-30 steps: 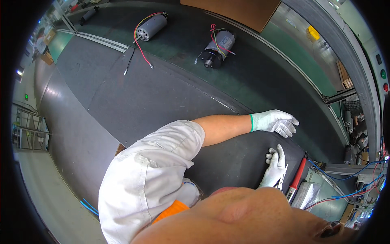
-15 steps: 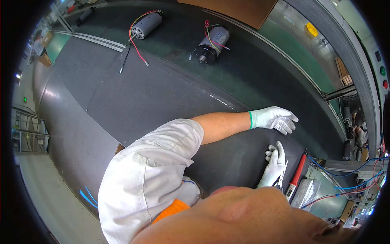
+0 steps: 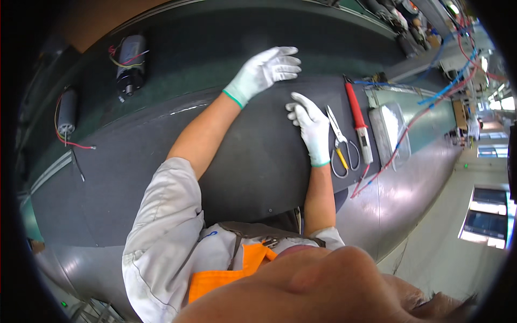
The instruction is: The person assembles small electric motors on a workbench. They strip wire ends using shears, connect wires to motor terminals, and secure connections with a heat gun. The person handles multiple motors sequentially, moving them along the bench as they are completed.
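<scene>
Both my hands wear white gloves with green cuffs. My left hand (image 3: 269,70) is held over the dark green belt, its fingers stretched out and nothing in them. Nearer to me, my right hand (image 3: 311,124) is over the dark grey worktop, empty, with the fingers loosely bent and apart. Just right of it lie scissors (image 3: 337,137) with a yellow wrap on one handle. Beside these is a long red-and-white stick-shaped tool (image 3: 357,110), its exact kind unclear. A clear plastic box (image 3: 389,134) stands to its right.
Two grey cylindrical motors with loose wires lie far left: one motor (image 3: 132,56) on the belt, another motor (image 3: 67,110) closer to the left rim. Red and blue lines (image 3: 425,110) hang across the right side. Several dark cylindrical parts (image 3: 406,43) are at the far right.
The view has swung right, so the motors now appear farther left and the scissors show in full. Both hands stay empty, with their fingers still apart.
</scene>
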Demonstrator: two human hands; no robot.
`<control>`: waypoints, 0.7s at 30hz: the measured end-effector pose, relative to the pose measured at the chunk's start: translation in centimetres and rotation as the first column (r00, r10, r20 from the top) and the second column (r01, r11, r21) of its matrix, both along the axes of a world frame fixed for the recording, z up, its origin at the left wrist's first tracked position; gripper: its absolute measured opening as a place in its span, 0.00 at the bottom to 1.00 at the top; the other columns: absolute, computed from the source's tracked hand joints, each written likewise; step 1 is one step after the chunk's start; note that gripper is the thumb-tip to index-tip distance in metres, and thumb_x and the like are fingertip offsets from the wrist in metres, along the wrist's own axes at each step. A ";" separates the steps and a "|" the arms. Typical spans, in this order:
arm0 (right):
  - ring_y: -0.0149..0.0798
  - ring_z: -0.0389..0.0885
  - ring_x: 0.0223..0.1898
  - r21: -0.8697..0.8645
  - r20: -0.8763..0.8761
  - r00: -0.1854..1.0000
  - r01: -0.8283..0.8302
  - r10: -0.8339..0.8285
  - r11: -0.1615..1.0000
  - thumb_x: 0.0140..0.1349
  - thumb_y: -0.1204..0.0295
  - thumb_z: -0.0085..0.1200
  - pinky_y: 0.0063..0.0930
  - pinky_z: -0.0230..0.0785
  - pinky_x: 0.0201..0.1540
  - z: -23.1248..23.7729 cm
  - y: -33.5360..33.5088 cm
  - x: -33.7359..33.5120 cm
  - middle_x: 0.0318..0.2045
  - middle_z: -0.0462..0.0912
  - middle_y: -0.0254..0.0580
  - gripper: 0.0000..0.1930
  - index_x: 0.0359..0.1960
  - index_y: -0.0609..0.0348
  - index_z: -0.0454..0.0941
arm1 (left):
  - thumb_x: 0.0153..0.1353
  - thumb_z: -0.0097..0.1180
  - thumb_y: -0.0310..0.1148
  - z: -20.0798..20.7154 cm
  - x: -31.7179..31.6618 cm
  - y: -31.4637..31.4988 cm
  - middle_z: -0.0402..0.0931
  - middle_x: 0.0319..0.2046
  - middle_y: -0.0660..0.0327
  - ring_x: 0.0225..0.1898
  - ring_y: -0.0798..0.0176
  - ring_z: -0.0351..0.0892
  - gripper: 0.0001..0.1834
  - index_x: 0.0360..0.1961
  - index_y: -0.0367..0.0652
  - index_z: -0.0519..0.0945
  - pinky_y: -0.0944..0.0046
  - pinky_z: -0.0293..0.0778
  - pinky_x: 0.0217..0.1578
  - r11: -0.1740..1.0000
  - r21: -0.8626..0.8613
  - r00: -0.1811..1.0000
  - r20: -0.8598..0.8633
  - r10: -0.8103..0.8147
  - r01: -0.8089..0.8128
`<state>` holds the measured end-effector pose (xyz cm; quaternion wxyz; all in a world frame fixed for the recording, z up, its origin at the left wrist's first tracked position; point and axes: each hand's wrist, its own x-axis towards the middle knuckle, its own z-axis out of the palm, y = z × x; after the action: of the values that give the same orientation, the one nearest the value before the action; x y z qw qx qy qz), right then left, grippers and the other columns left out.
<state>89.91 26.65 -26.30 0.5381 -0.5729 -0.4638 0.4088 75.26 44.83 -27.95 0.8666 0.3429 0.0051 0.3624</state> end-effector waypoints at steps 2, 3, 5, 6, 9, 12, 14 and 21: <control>0.21 0.79 0.33 0.012 -0.025 0.999 0.022 -0.022 1.000 0.72 0.75 0.51 0.15 0.70 0.34 -0.6 0.1 0.3 0.39 0.87 0.35 0.18 0.62 0.60 0.79 | 0.76 0.46 0.46 -0.2 0.6 0.2 0.81 0.54 0.47 0.56 0.49 0.81 0.29 0.67 0.34 0.71 0.48 0.75 0.61 1.000 -0.002 1.000 -0.005 -0.002 0.002; 0.20 0.79 0.33 0.018 -0.041 0.999 0.031 -0.030 0.999 0.72 0.74 0.51 0.15 0.70 0.33 -0.6 0.0 0.4 0.39 0.87 0.35 0.18 0.62 0.60 0.79 | 0.76 0.46 0.47 -0.3 0.9 0.5 0.81 0.54 0.47 0.57 0.49 0.81 0.29 0.67 0.34 0.71 0.48 0.75 0.62 0.999 0.002 0.999 0.020 -0.033 0.033; 0.20 0.79 0.32 0.022 -0.073 0.996 0.045 -0.043 0.999 0.72 0.74 0.51 0.15 0.70 0.33 -0.3 -0.3 0.3 0.38 0.87 0.35 0.18 0.61 0.60 0.79 | 0.76 0.46 0.47 -0.6 1.2 0.7 0.80 0.56 0.47 0.59 0.48 0.79 0.30 0.68 0.34 0.70 0.47 0.72 0.64 0.998 0.022 0.998 0.029 -0.061 0.060; 0.20 0.79 0.32 0.037 -0.091 0.994 0.057 -0.054 0.998 0.71 0.73 0.52 0.15 0.70 0.33 0.0 -0.2 0.2 0.38 0.87 0.35 0.17 0.60 0.60 0.80 | 0.76 0.46 0.47 -0.6 1.0 0.9 0.79 0.57 0.48 0.60 0.47 0.78 0.30 0.69 0.34 0.69 0.47 0.70 0.65 0.997 0.022 0.998 0.008 -0.070 0.070; 0.21 0.80 0.32 0.038 -0.087 0.995 0.050 -0.047 0.998 0.71 0.71 0.52 0.16 0.70 0.32 -0.9 0.3 0.4 0.38 0.87 0.34 0.17 0.59 0.59 0.81 | 0.75 0.47 0.47 -0.6 0.7 1.2 0.79 0.57 0.48 0.59 0.47 0.79 0.30 0.69 0.35 0.69 0.47 0.71 0.64 0.997 0.052 0.998 -0.026 -0.055 0.057; 0.21 0.80 0.31 0.033 -0.086 0.996 0.011 -0.008 0.999 0.71 0.71 0.52 0.15 0.70 0.32 -1.4 0.9 0.5 0.37 0.87 0.33 0.17 0.58 0.58 0.81 | 0.74 0.49 0.46 -1.1 0.7 1.5 0.79 0.57 0.48 0.59 0.48 0.79 0.30 0.69 0.35 0.69 0.46 0.73 0.64 0.997 0.058 0.998 -0.047 -0.044 0.046; 0.21 0.79 0.30 0.038 -0.076 0.997 0.029 -0.026 0.999 0.71 0.72 0.52 0.15 0.70 0.31 -1.4 1.0 0.6 0.37 0.87 0.34 0.17 0.58 0.59 0.81 | 0.74 0.50 0.46 -1.2 0.4 1.9 0.79 0.57 0.48 0.59 0.48 0.79 0.30 0.68 0.35 0.69 0.47 0.73 0.64 0.996 0.086 0.998 -0.050 -0.026 0.030; 0.22 0.80 0.34 0.100 -0.034 0.999 -0.017 0.020 0.995 0.73 0.74 0.50 0.16 0.72 0.37 -1.6 0.5 0.8 0.40 0.87 0.36 0.16 0.59 0.64 0.80 | 0.76 0.50 0.41 0.1 -1.2 -5.9 0.82 0.53 0.51 0.56 0.57 0.82 0.26 0.65 0.33 0.73 0.57 0.75 0.59 0.897 0.401 0.939 -0.199 0.282 -0.184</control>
<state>90.71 27.11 -27.88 0.5702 -0.5337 -0.4795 0.4002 74.03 38.97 -27.83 0.7266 0.5429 0.0869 0.4119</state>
